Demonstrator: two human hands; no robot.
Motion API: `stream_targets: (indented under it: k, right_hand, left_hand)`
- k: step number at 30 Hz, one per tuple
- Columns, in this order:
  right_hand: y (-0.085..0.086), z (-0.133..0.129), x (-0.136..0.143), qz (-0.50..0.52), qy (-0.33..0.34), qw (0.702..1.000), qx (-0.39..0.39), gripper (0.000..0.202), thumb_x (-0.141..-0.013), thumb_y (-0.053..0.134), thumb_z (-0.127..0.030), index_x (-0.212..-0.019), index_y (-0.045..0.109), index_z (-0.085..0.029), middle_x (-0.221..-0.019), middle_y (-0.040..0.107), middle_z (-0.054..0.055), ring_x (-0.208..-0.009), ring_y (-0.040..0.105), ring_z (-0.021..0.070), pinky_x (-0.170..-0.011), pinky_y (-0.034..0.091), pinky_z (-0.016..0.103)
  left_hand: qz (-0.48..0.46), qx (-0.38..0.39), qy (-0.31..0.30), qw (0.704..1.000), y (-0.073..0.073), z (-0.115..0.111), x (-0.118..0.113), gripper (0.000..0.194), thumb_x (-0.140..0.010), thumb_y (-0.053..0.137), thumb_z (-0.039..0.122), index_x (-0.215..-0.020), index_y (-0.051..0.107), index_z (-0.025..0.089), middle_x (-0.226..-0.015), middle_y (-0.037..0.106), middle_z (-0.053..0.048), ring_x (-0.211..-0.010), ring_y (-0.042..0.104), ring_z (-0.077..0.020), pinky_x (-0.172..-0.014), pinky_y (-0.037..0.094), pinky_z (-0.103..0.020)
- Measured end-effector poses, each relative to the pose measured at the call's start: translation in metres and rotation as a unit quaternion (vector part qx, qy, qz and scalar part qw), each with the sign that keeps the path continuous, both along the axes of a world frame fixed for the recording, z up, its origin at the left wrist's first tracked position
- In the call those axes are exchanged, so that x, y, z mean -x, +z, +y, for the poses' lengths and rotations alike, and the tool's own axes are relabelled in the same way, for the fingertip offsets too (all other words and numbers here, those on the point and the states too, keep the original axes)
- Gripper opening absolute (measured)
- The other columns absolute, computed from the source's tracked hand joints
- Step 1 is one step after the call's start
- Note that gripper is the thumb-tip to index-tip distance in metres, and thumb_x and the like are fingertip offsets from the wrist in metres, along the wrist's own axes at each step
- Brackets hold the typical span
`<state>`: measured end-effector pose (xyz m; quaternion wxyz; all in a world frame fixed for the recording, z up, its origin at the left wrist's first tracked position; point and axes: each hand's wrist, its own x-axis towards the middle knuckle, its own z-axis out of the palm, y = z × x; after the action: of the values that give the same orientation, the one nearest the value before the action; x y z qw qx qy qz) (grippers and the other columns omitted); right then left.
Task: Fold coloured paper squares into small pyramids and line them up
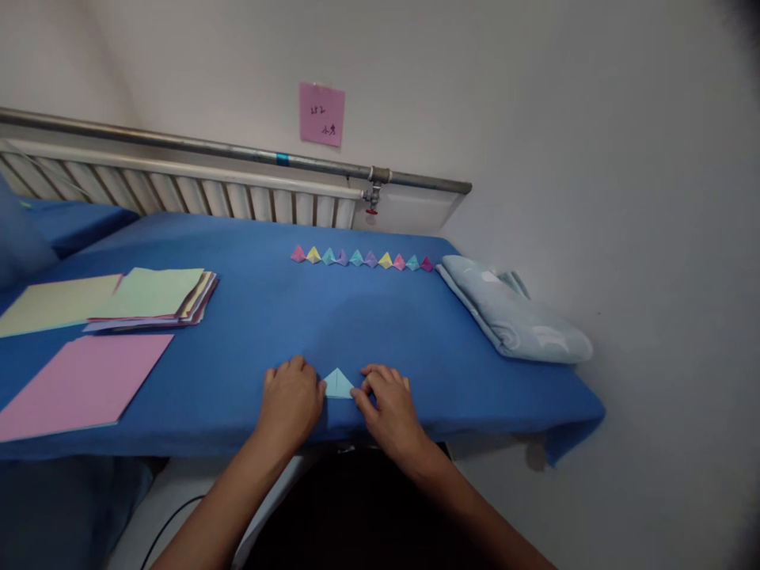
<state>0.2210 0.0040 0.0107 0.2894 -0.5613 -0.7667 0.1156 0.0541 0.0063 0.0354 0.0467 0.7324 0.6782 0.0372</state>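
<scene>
A small light-blue folded paper triangle lies near the front edge of the blue-covered table, its point facing away from me and a crease running down its middle. My left hand is closed at its left corner, with the thumb against the paper and the fingers curled. On the other side, my right hand pinches the right corner between thumb and bent fingers. Farther back stands a row of small folded paper pieces in pink, yellow, blue and purple.
To the left lie a stack of coloured paper sheets, a pale yellow sheet and a large pink sheet. A folded light-blue blanket rests at the right. Behind the blue cloth are a radiator and a pipe.
</scene>
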Motion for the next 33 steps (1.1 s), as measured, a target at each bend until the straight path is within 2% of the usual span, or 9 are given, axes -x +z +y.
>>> stream_targets:
  k: [3,5,8,10,16,22,33]
  right_hand:
    - [0.003,-0.003,0.001,-0.009,0.006,0.999,-0.033,0.01,-0.084,0.06,-0.018,-0.074,0.056,-0.019,-0.1,0.064,0.006,-0.094,0.055,0.0221,-0.08,0.035,0.037]
    - [0.007,-0.007,0.004,-0.027,0.045,0.996,-0.075,0.005,-0.086,0.056,-0.016,-0.084,0.06,-0.02,-0.104,0.063,0.006,-0.096,0.053,0.0217,-0.082,0.034,0.037]
    - [0.011,-0.011,0.009,-0.073,0.142,0.981,-0.109,0.018,-0.088,0.053,-0.015,-0.104,0.06,-0.022,-0.11,0.063,0.006,-0.099,0.051,0.022,-0.084,0.033,0.038]
    - [0.01,-0.012,0.011,-0.101,0.175,0.974,-0.1,0.024,-0.089,0.052,-0.017,-0.112,0.058,-0.022,-0.111,0.063,0.006,-0.1,0.05,0.0227,-0.084,0.033,0.039]
    - [0.001,-0.007,0.009,-0.112,0.176,0.977,-0.053,0.026,-0.094,0.048,-0.027,-0.117,0.057,-0.021,-0.111,0.063,0.008,-0.1,0.051,0.0223,-0.083,0.035,0.038]
    - [0.004,-0.006,0.009,-0.093,0.167,0.981,-0.024,0.025,-0.092,0.05,-0.026,-0.116,0.058,-0.025,-0.113,0.063,0.006,-0.102,0.053,0.0223,-0.085,0.034,0.038]
    - [0.005,-0.002,0.02,-0.06,0.116,0.991,-0.019,0.017,-0.094,0.05,-0.026,-0.098,0.066,-0.026,-0.101,0.068,0.002,-0.092,0.055,0.0193,-0.081,0.033,0.035]
  left_hand:
    - [0.001,0.002,0.001,1.0,0.0,0.001,0.0,0.031,-0.09,0.041,0.032,-0.091,0.066,0.013,-0.1,0.062,-0.013,-0.097,0.057,-0.0284,-0.08,0.039,-0.041]
    - [0.001,-0.001,-0.001,1.0,0.001,0.001,0.0,0.031,-0.09,0.041,0.031,-0.092,0.066,0.013,-0.1,0.062,-0.013,-0.097,0.057,-0.0287,-0.08,0.039,-0.041]
    - [0.0,0.002,-0.005,1.0,0.002,0.0,0.0,0.031,-0.09,0.04,0.03,-0.092,0.066,0.013,-0.1,0.062,-0.013,-0.098,0.057,-0.029,-0.08,0.039,-0.042]
    - [0.0,0.007,-0.006,1.0,0.002,0.0,-0.001,0.031,-0.09,0.039,0.03,-0.092,0.066,0.013,-0.101,0.062,-0.013,-0.097,0.057,-0.0289,-0.08,0.039,-0.042]
    - [-0.019,0.014,-0.009,1.0,0.0,0.003,0.004,0.033,-0.09,0.039,0.032,-0.089,0.066,0.013,-0.1,0.062,-0.013,-0.097,0.057,-0.0286,-0.081,0.039,-0.042]
    - [-0.065,0.048,-0.033,0.996,0.0,0.007,0.02,0.029,-0.09,0.039,0.03,-0.086,0.065,0.016,-0.097,0.063,-0.009,-0.096,0.058,-0.0241,-0.078,0.039,-0.037]
    - [-0.102,0.043,-0.033,0.993,-0.002,0.005,0.025,0.023,-0.087,0.045,0.031,-0.081,0.063,0.018,-0.094,0.062,-0.006,-0.094,0.057,-0.0228,-0.08,0.038,-0.037]
